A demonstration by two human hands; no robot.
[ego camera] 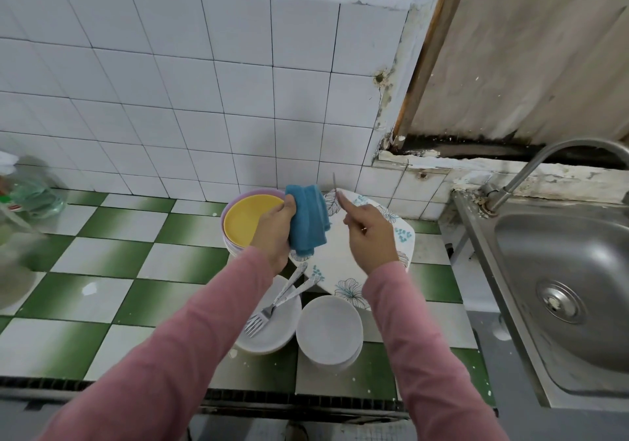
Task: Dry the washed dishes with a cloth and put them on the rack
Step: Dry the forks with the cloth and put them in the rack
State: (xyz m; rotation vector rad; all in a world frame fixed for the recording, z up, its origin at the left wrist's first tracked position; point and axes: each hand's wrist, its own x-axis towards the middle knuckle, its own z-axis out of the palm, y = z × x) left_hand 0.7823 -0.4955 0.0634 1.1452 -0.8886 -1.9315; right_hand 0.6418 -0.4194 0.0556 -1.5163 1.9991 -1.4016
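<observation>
Cloth (pixel 308 222) in left grip (pixel 277 233), beside right grip (pixel 369 233).

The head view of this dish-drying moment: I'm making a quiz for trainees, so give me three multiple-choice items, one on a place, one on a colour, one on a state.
1. Where do the forks lie?
A. in the sink
B. on a white plate stack
C. on the yellow plate

2. What colour is the cloth?
A. blue
B. red
C. white

3. What is the right hand doing?
A. resting flat on the counter
B. turning the tap
C. holding a thin utensil upright

Answers:
1 B, the forks rest on the white plate stack nearest the person.
2 A, the cloth in the left hand is blue.
3 C, the right hand grips a thin utensil pointing up beside the cloth.
</observation>
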